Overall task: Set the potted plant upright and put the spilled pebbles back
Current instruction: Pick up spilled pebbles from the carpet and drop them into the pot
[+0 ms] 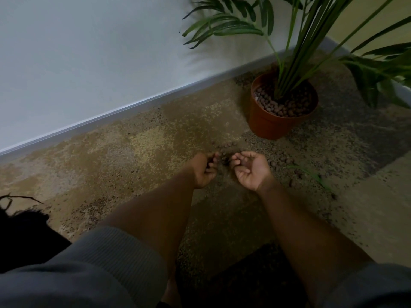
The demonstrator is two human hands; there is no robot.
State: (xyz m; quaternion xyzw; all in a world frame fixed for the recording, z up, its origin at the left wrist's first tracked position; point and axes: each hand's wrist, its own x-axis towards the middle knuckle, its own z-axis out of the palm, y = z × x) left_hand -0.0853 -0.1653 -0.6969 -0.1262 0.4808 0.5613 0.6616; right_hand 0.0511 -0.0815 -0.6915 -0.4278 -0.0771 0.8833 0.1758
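Pot point(270, 124) stands upright; both cupped hands, left hand point(203, 170) and right hand point(250, 171), rake loose pebbles point(226, 150) together (whether any are held, can't tell) for scooping back.

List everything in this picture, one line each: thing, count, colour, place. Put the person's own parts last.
pot: one, terracotta orange, upright on the carpet near the wall, right of centre
plant: one, green fronds, growing from the pot
pebbles in pot: many, brown-grey, filling the pot's top
spilled pebbles: many, brown, scattered on the carpet in front of the pot and around the hands
loose leaf: one, green, on the carpet right of the hands
carpet: one, mottled tan and brown, the floor
wall: one, white, upper left
baseboard: one, pale grey, along the wall's foot
left hand: one, curled, low over the pebbles
right hand: one, palm up, cupped, beside the left
sleeves: two, grey, bottom edge
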